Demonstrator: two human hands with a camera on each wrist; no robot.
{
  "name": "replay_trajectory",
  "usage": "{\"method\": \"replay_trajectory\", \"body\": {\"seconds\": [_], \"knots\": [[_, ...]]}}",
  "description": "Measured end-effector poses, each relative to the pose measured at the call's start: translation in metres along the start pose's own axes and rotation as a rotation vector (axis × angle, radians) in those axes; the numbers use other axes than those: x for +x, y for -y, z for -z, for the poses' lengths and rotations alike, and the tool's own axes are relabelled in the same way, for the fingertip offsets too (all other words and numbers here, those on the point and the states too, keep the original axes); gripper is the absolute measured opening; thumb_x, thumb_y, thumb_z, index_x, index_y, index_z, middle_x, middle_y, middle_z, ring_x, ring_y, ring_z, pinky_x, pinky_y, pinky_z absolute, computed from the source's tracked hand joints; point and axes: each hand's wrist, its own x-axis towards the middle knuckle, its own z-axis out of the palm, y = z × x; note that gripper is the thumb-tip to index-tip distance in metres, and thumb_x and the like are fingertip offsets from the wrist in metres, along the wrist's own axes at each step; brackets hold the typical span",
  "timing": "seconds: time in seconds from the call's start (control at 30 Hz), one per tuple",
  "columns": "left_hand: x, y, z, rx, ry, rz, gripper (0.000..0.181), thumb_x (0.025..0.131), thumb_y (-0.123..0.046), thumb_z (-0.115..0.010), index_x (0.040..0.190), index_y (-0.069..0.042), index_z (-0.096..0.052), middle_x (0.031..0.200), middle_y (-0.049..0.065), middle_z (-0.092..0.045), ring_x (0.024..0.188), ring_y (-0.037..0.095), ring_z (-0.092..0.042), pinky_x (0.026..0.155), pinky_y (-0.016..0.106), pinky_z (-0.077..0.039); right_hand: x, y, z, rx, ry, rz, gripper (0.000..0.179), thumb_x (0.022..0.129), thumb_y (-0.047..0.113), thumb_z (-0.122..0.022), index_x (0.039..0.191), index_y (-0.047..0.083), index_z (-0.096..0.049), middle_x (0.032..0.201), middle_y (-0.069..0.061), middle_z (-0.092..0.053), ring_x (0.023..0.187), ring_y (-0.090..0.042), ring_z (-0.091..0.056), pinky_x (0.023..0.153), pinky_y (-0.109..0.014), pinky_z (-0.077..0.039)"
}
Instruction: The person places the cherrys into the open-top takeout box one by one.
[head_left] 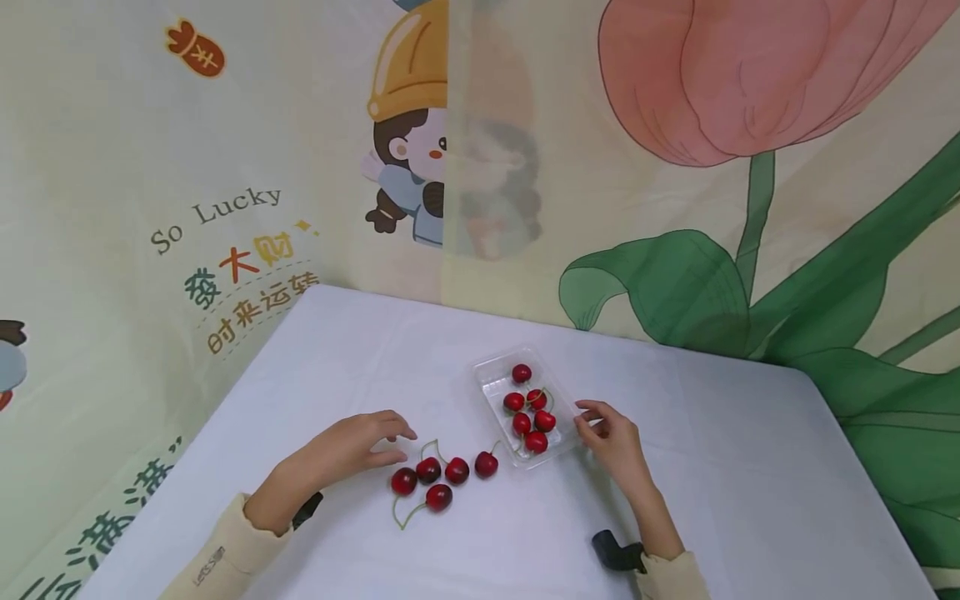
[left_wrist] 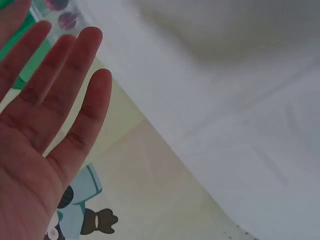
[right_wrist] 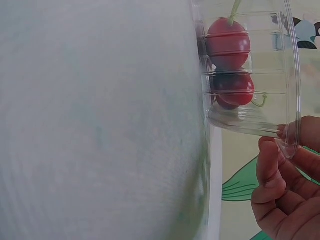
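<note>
Nearest, at the left and right, beige sleeves reach in over the white tabletop, each wrist carrying a black mount. The near pair of loose cherries lies in the middle, their stems meeting in a point on the near side. Just beyond them sits the far pair of loose cherries, with stems joined on the far side. A single cherry lies to their right, close by the near end of the clear box.

The left hand hovers between the tabletop's slanting left edge and these cherries; its grip is spread, fingers fairly straight and holding nothing, thumb just beside the far pair. A strip of white cloth separates that wrist from the left edge.

The right hand stands to the right of the clear box, its grip pinching the rim by the near right corner between thumb and fingers. From that hand, white surface runs broadly to the right edge, giving the arm wide room on that side.

The box lies at an angle, six cherries visible inside, most towards its near half. Its far end is near the tabletop's far edge, with only a narrow strip between. Behind that edge hangs a printed backdrop with a large pink tulip at right.
</note>
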Motion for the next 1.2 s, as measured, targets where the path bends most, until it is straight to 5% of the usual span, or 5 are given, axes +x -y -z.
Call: {"method": "replay_trajectory", "body": {"seconds": [0.4, 0.7, 1.2], "knots": [[-0.015, -0.014, -0.026, -0.007, -0.036, 0.143, 0.043, 0.080, -0.032, -0.080, 0.112, -0.005, -0.069, 0.101, 0.003, -0.067, 0.079, 0.012, -0.060, 0.068, 0.028, -0.052, 0.001, 0.000, 0.002, -0.006, 0.005, 0.029, 0.026, 0.091, 0.003, -0.066, 0.116, -0.002, -0.065, 0.094, -0.017, -0.068, 0.064, -0.018, -0.059, 0.056, -0.018, -0.049], [-0.013, -0.014, -0.034, -0.029, -0.019, 0.093, 0.035, 0.080, -0.019, -0.080, 0.109, -0.003, -0.070, 0.094, -0.001, -0.067, 0.077, 0.009, -0.055, 0.071, 0.027, -0.051, 0.000, 0.000, 0.001, 0.000, -0.007, 0.035, 0.025, 0.090, 0.003, -0.067, 0.114, -0.002, -0.065, 0.092, -0.017, -0.068, 0.063, -0.018, -0.059, 0.055, -0.018, -0.049], [-0.017, -0.022, -0.021, -0.082, 0.022, 0.061, 0.033, 0.083, -0.016, -0.077, 0.112, -0.001, -0.069, 0.102, 0.002, -0.070, 0.083, 0.009, -0.060, 0.082, 0.032, -0.055, 0.000, 0.001, 0.001, 0.002, 0.002, 0.034, 0.025, 0.090, 0.003, -0.067, 0.115, -0.001, -0.065, 0.093, -0.016, -0.068, 0.064, -0.018, -0.058, 0.055, -0.018, -0.049]]}}
